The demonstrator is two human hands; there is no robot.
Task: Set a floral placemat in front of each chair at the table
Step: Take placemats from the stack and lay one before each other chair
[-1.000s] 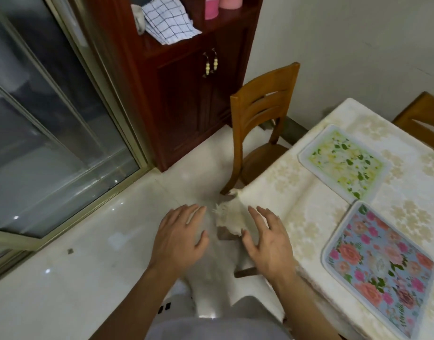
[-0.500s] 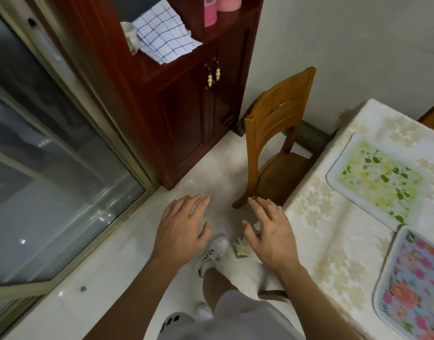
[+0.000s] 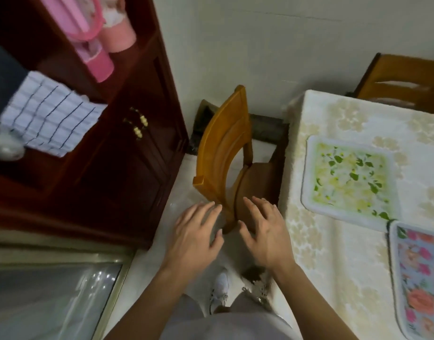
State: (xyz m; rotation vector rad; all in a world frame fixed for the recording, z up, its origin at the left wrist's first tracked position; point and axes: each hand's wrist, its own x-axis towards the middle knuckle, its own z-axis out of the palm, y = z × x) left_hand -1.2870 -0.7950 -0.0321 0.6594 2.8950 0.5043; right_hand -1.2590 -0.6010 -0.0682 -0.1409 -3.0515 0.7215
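Note:
A green-and-yellow floral placemat lies on the table, which wears a cream floral cloth, in front of a wooden chair tucked at the table's left side. A blue-and-pink floral placemat lies just nearer to me on the right, partly cut off by the frame edge. My left hand and my right hand hover with spread fingers over the floor, just in front of the chair's back. Neither holds anything.
A dark red cabinet stands left of the chair, with a checked cloth and pink containers on its shelves. A second wooden chair stands at the table's far end. A glass sliding door fills the lower left. My white shoe is on the tiled floor.
I have walked forward along the table's left side, so the chair and cabinet are closer. My hands have left the tablecloth corner and now hover near the chair back, still empty.

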